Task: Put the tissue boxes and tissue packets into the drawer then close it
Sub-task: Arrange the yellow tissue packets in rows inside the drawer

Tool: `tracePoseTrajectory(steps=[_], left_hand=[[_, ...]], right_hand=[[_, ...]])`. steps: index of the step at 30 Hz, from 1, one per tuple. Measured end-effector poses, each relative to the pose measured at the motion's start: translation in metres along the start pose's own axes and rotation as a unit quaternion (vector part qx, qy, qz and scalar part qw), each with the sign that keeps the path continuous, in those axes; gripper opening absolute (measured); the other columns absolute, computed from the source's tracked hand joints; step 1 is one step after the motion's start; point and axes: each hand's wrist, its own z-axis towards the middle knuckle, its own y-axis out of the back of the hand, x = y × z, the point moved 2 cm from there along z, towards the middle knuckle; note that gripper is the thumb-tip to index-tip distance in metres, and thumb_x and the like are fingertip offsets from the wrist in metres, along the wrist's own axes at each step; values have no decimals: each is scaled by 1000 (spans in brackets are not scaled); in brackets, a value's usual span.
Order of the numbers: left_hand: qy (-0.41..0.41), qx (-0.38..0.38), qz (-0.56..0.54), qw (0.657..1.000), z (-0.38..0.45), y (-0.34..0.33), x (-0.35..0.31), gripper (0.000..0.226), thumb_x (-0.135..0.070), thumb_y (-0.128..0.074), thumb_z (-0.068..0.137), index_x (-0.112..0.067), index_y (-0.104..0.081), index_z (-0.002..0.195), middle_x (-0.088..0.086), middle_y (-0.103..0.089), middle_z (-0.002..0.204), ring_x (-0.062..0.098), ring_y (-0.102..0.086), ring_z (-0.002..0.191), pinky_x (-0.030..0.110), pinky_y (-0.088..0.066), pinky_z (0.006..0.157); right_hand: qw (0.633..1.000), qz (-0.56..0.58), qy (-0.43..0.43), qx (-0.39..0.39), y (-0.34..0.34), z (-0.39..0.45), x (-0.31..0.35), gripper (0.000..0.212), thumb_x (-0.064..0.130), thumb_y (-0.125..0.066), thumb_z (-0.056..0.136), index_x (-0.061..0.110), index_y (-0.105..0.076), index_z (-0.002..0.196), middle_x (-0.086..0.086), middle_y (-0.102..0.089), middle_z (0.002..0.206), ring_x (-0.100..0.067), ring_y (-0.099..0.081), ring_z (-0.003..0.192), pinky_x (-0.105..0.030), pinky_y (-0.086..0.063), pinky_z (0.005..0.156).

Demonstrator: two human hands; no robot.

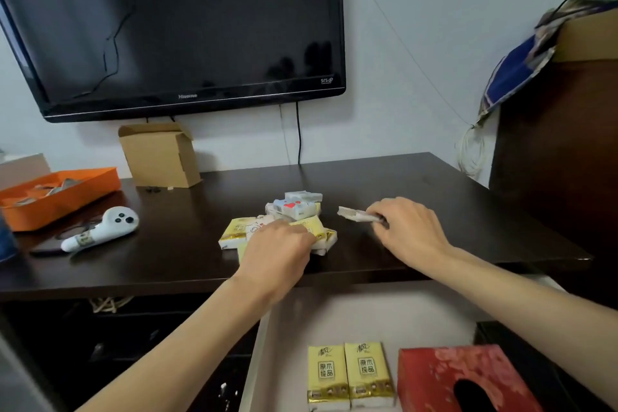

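Your left hand (279, 244) lies palm down, fingers curled, over the pile of tissue packets (284, 224) at the centre of the frame on the dark tabletop (200, 244); whether it actually grips a packet you cannot tell, since the fingertips are hidden. Your right hand (406, 227), just right of the pile, pinches a pale, flat tissue packet (354, 214) between thumb and fingers, lifted slightly off the wood. In the lower part of the frame the white drawer (334, 314) stands open; inside it two yellow tissue packets (349, 375) lie side by side, with a red tissue box (434, 375) just to their right. A dark television (174, 27) fills the upper left, with a cardboard box (160, 157) below it and an orange tray (67, 191) at the left edge.
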Motion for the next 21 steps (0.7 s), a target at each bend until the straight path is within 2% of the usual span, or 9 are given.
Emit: tracePoseTrajectory(steps=[3,6,9,12,14,16,18,21], left_hand=[[-37,-31,-24,999,5,5,-26,21,-23,-46,95,-21,-67,95,-4,-68,97,25,-62,93,39,-48,65],[-67,-23,-50,996,15,2,-53,22,-22,-48,94,-22,-69,101,-5,-68,99,23,-62,96,39,-48,62],[-76,13,-85,993,29,-3,-72,24,-22,-51,93,-23,-70,106,-4,-68,103,23,-61,101,42,-52,70],[-63,20,-137,988,37,-8,-76,26,-29,-59,91,-26,-71,113,-6,-68,115,21,-56,111,42,-52,81],[-42,21,-163,986,41,-10,-72,42,-39,-65,88,-23,-66,126,-5,-60,135,19,-50,126,40,-48,96],[-15,52,-193,980,45,-12,-68,59,-47,-66,85,-24,-57,139,-3,-52,145,19,-43,136,39,-42,106],[-1,106,-211,972,51,-14,-66,63,-51,-64,86,-28,-51,143,-1,-52,145,21,-44,136,43,-43,105],[-2,155,-192,969,60,-15,-67,57,-46,-65,86,-29,-54,139,5,-56,137,26,-52,125,41,-45,99]], right_hand=[[998,-49,5,34,17,-17,-30,23,21,-56,91,34,-71,102,11,-67,96,-20,-62,97,-36,-48,66],[992,-62,31,106,26,-33,-50,26,26,-57,89,35,-69,110,11,-64,104,-17,-59,101,-39,-52,71],[987,9,23,156,31,-41,-62,28,39,-57,88,40,-67,113,16,-59,108,-10,-52,105,-36,-48,74],[987,57,8,153,33,-43,-69,36,46,-58,88,38,-64,122,19,-56,121,-7,-47,115,-39,-49,87],[982,107,4,156,33,-38,-68,48,40,-64,89,34,-58,136,16,-51,139,-9,-42,129,-39,-44,103],[965,173,-17,196,28,-30,-64,65,29,-70,90,28,-47,151,9,-40,157,-14,-32,144,-31,-29,114],[935,240,-60,253,23,-21,-60,73,21,-69,91,26,-39,157,5,-33,164,-13,-27,149,-24,-22,110],[924,238,-79,289,18,-12,-58,69,14,-70,87,21,-49,152,-2,-48,154,-15,-45,136,-26,-34,109]])
